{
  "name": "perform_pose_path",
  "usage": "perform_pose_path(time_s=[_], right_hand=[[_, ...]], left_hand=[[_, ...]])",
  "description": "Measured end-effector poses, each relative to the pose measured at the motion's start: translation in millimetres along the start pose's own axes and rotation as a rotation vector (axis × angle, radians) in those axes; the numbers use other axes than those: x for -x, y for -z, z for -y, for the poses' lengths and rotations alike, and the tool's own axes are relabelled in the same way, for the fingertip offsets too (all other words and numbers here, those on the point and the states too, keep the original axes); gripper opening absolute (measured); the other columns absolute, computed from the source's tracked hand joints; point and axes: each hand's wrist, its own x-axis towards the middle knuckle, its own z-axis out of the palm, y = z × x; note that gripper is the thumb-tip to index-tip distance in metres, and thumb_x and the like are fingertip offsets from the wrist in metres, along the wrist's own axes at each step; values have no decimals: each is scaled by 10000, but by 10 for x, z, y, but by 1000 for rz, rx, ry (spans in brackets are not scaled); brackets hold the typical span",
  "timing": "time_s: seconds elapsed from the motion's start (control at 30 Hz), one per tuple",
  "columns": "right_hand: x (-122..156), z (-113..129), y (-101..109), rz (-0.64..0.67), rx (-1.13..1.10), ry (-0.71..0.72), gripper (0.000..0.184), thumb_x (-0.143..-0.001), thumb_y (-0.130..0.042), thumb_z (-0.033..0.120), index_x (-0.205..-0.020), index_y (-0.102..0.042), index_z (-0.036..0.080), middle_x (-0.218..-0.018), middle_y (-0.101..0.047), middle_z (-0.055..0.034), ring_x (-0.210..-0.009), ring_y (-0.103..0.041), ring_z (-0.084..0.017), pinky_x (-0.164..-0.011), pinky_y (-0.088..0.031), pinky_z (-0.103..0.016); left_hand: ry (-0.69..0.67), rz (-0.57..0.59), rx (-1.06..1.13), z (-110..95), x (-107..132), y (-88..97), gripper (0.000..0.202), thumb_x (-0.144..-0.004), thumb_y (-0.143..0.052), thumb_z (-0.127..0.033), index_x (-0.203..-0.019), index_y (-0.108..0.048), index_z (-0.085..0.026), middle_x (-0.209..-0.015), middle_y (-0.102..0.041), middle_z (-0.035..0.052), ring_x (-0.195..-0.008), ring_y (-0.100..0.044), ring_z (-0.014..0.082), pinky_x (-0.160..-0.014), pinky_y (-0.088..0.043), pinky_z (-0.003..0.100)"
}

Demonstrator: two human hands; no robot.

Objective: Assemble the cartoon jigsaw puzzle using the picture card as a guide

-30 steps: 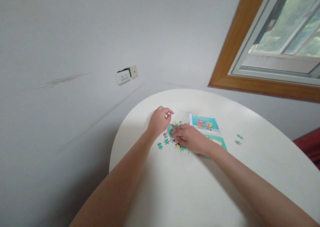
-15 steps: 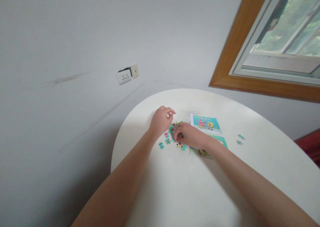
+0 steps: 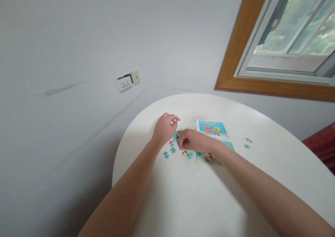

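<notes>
A heap of small loose puzzle pieces [image 3: 178, 136], mostly teal, lies on the white round table [image 3: 199, 198]. My left hand [image 3: 164, 129] rests at the heap's left edge with thumb and forefinger pinched together; what they hold is too small to make out. My right hand [image 3: 195, 140] lies over the heap's right side, fingers curled and pinched on a small piece. A partly built puzzle board [image 3: 213, 157] shows under my right wrist. Behind it lies the picture card [image 3: 211, 129] with cartoon figures.
Two stray teal pieces [image 3: 247, 143] lie to the right on the table. A wall socket [image 3: 127, 82] sits on the grey wall behind. A wood-framed window [image 3: 277, 48] is at upper right. A red seat [image 3: 323, 146] shows at the right edge.
My right hand has drawn its fingers in from flat on the heap to a pinch and shifted slightly left. The camera has tilted a little. My left hand has stayed put.
</notes>
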Motion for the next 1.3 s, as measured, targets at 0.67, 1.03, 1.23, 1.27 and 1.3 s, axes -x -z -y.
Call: perform_pose_path(time_s=[0.67,1.03,1.23,1.27,1.3], right_hand=[[164,-77,175,-4,40,-69,212,-746,-578,104,-829,-752,192,-833,-695,-39,-725,-592,-131,-692,-439,-226],[138,-52,73,24,177,-79,161,-732,-649,203,-867,-736,195,-839,-698,-43,-762,-601,-155,-701,-427,-234],[84,15,95,94,176,-137,149,-719,-646,186,-841,-731,182,-824,-713,-44,-727,-609,-153,-636,-414,-219],[73,26,103,109,170,-150,137,-714,-660,197,-830,-729,174,-819,-713,-48,-724,-608,-153,-631,-413,-218],[64,35,110,126,162,-161,130,-707,-678,214,-819,-726,168,-809,-711,-50,-719,-607,-153,-627,-413,-218]], left_hand=[[5,-19,14,-26,9,11,211,-787,-507,-112,-872,-677,-205,-828,-579,21,-756,-563,138,-767,-474,264],[13,-15,12,-15,7,3,210,-790,-510,-121,-874,-685,-201,-815,-568,24,-745,-561,140,-762,-472,267],[1,-16,-3,-18,10,8,215,-790,-506,-121,-874,-686,-203,-814,-574,25,-748,-559,141,-781,-471,274],[-3,-17,-6,-18,10,9,217,-790,-504,-119,-875,-685,-203,-814,-576,25,-755,-559,143,-786,-470,277],[-5,-17,-7,-19,11,9,218,-790,-503,-118,-875,-685,-203,-814,-577,26,-759,-559,145,-788,-470,278]])
